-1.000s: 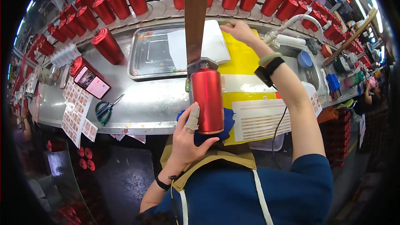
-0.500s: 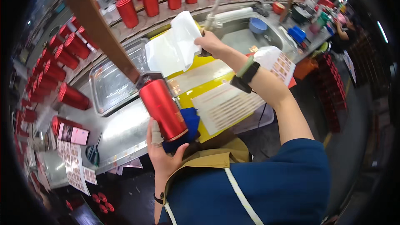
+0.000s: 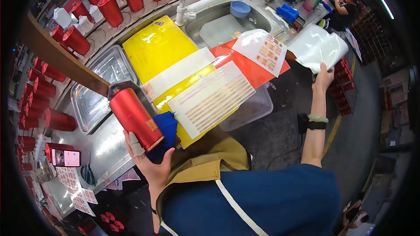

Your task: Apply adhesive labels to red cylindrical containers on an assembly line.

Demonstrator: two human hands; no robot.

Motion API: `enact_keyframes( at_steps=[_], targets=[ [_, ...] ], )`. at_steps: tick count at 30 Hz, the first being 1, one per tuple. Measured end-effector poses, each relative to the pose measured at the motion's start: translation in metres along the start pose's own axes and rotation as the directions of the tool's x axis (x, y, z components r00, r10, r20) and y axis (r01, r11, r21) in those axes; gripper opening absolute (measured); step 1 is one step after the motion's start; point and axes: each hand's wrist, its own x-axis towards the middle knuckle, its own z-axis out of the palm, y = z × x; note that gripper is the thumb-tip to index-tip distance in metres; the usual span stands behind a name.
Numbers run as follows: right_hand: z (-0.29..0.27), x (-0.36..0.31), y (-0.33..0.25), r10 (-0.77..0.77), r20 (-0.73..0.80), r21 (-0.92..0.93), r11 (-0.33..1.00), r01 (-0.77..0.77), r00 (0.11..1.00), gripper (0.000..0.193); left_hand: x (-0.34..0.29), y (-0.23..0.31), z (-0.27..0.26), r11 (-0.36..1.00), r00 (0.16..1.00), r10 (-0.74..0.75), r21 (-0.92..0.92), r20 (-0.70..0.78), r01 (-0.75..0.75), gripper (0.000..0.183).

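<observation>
My left hand grips a tall red metal canister from below, together with a blue cloth; the canister's top rests against a wooden post. My right hand is stretched far out to the right past the bench edge and holds a white sheet of plastic film. On the steel bench lie a yellow board, a white sheet with rows of gold stickers and a red sheet.
Rows of red canisters stand along the back shelf and at the left. A steel tray and a sink with a tap and a blue bowl sit on the bench. A phone and scissors lie at left. Another person works at the far right.
My right hand has swung the white film from over the bench out to the right, beyond its edge. The view has turned right; my left hand still holds the canister.
</observation>
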Motion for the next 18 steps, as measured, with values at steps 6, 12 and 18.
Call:
enact_keyframes(
  at_steps=[6, 12, 18],
  targets=[
    [-0.027, 0.007, 0.104, -0.005, -0.143, -0.098, 0.995, -0.009, 0.990, 0.034, -0.002, 0.001, 0.005, 0.998, 0.999, -0.045, 0.032, -0.016, 0.045, 0.114],
    [-0.006, 0.023, 0.145, -0.185, 0.175, -0.741, 0.622, 0.253, 0.967, 0.065, 0.000, -0.002, 0.013, 0.999, 0.998, -0.031, 0.019, -0.050, 0.032, 0.113],
    [0.198, -0.026, -0.015, -0.297, 0.827, -0.087, 0.772, 0.630, 0.477, 0.015, -0.007, -0.017, 0.025, 0.997, 0.991, 0.005, 0.071, -0.133, 0.004, 0.106]
  ],
)
